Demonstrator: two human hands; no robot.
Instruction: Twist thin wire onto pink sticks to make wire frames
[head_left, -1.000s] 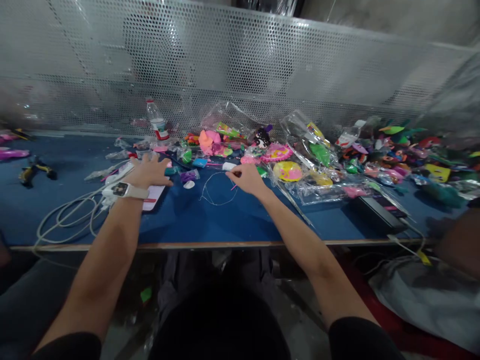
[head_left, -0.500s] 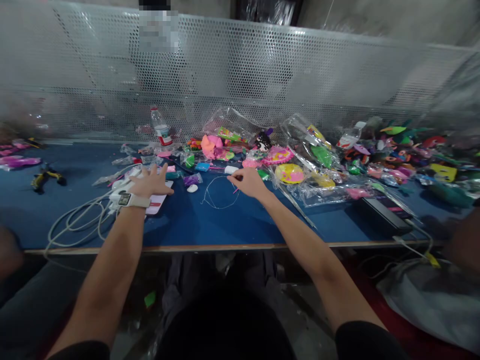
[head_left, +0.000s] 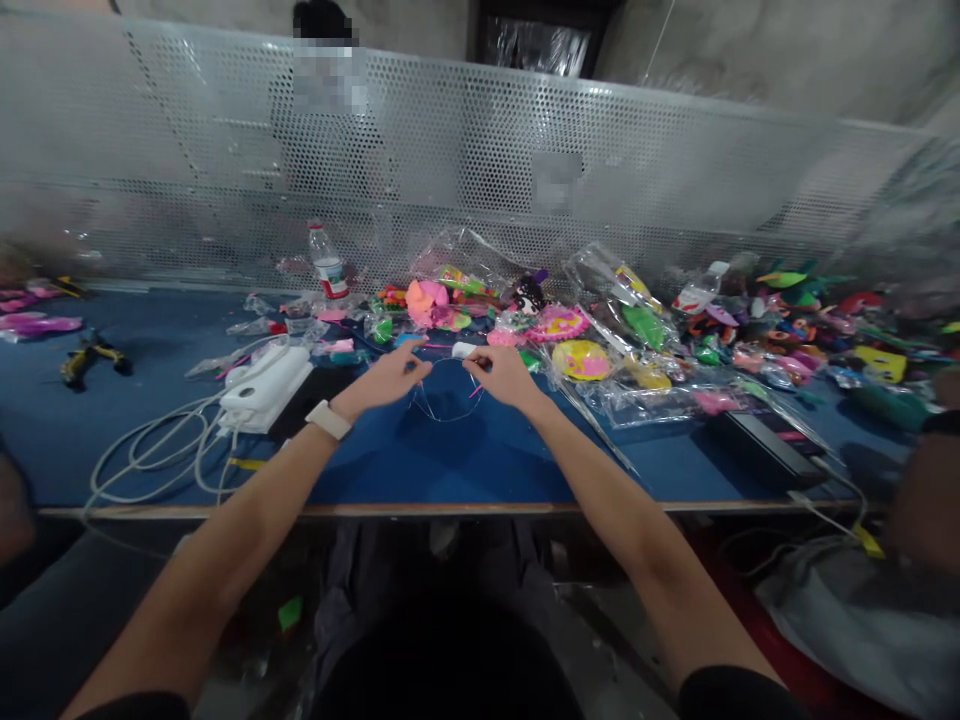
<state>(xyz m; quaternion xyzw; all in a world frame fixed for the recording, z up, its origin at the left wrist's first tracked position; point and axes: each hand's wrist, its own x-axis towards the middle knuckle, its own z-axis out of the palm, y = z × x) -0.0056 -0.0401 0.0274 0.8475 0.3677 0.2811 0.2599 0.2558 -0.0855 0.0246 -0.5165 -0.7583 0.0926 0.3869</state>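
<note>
1. Two bare hands meet around a thin, pale loop of thread or wire (head_left: pixel 444 420), which lies over the blue worktop (head_left: pixel 450 470), between the person's hands and reaching nearer the front edge than they do.
2. The right hand (head_left: pixel 491 370), at the loop's upper right, has thumb and fingertips pinched together on it; a short pink stick (head_left: pixel 475 391) pokes out just below.
3. The left hand (head_left: pixel 391 378), at the loop's upper left, has thumb and forefinger brought close together; whether they grip the strand, I cannot tell.
4. Just behind the loop, a small white cylinder (head_left: pixel 462 350) sits near the right fingertips.
5. Left of the loop are a dark flat object (head_left: pixel 319 395) and a white power strip (head_left: pixel 277 385) with coiled cables (head_left: pixel 135 455); much farther left, yellow-and-black pliers (head_left: pixel 94 360).
6. Behind it and to the left stands a red-capped bottle (head_left: pixel 328 265), in front of a perforated metal panel (head_left: pixel 450 140).
7. Right of the loop lie a yellow-and-pink oval piece (head_left: pixel 582 360), clear plastic bags (head_left: pixel 637 405) and, farther off, a dark box (head_left: pixel 761 447).
</note>
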